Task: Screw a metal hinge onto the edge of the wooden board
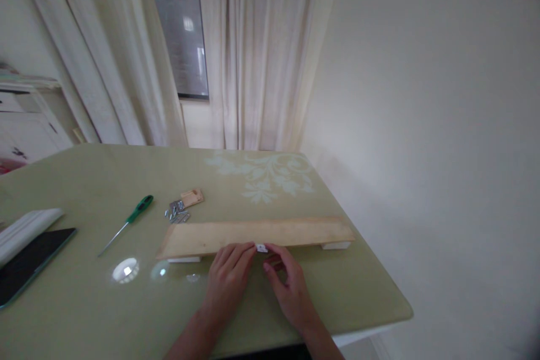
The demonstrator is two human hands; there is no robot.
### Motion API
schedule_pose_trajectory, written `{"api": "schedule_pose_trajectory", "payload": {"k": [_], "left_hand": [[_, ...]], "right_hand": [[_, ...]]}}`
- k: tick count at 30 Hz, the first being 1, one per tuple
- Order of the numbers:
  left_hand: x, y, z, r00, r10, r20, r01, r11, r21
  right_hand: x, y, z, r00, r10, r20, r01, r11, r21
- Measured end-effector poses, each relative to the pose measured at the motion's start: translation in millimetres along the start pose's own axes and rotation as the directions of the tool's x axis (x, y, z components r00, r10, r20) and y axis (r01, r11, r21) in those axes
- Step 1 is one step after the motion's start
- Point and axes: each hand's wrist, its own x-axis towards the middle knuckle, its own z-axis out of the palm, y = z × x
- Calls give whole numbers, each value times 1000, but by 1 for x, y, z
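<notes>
A long light wooden board (253,233) lies across the green table (84,304), raised on small white blocks (335,246) at its ends. My left hand (228,278) and my right hand (287,281) meet at the board's near edge. Between their fingertips sits a small white piece (261,247), pinched against the edge. Which hand carries it I cannot tell; both touch it.
A green-handled screwdriver (129,222) lies left of the board. Several small metal screws (177,212) and a small brown packet (192,197) lie behind the board. A dark tablet (25,267) and a white object (23,230) sit at far left. The table's right edge drops off near the wall.
</notes>
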Motion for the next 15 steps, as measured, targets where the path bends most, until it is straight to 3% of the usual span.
{"api": "schedule_pose_trajectory", "payload": {"k": [11, 15], "left_hand": [[12, 6, -7, 998, -42, -48, 44, 998, 53], [10, 4, -7, 998, -53, -45, 56, 997, 48]], "right_hand": [[0, -6, -1, 994, 56, -92, -61, 997, -48], [0, -5, -2, 995, 63, -74, -68, 996, -54]]}}
